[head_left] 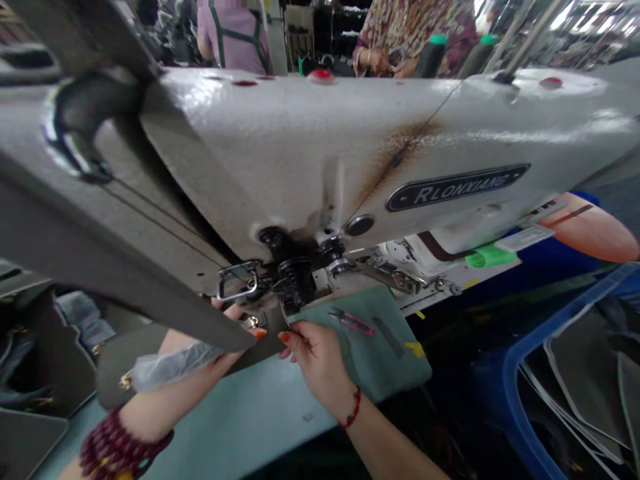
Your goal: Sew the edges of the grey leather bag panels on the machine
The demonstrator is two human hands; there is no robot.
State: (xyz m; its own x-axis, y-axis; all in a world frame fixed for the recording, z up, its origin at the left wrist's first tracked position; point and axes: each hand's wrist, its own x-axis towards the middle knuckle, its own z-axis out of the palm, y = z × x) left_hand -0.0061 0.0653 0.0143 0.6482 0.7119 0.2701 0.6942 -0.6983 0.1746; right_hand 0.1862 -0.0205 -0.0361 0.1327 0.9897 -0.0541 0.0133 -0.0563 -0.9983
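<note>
A dark grey flat panel (113, 367), seemingly a bag piece, lies under the needle area of a white sewing machine (280, 147). My left hand (227, 361) grips it close to a small gold-coloured metal fitting (254, 321); a grey bar hides some fingers. Across that forearm lies a strip in clear plastic wrap (173, 367), with a gold-coloured clasp at its end. My right hand (317, 357) pinches the panel's near edge between thumb and fingers, just in front of the black presser mechanism (297, 280). Pink-handled thread snips (353, 321) rest right of it.
A blue bin (515, 387) with grey panels stands at right. More panels and wrapped parts (83, 320) are piled at left. On the pale green table (235, 420) lies a dark strip (389, 337). Thread cones (433, 57) and two people appear behind the machine.
</note>
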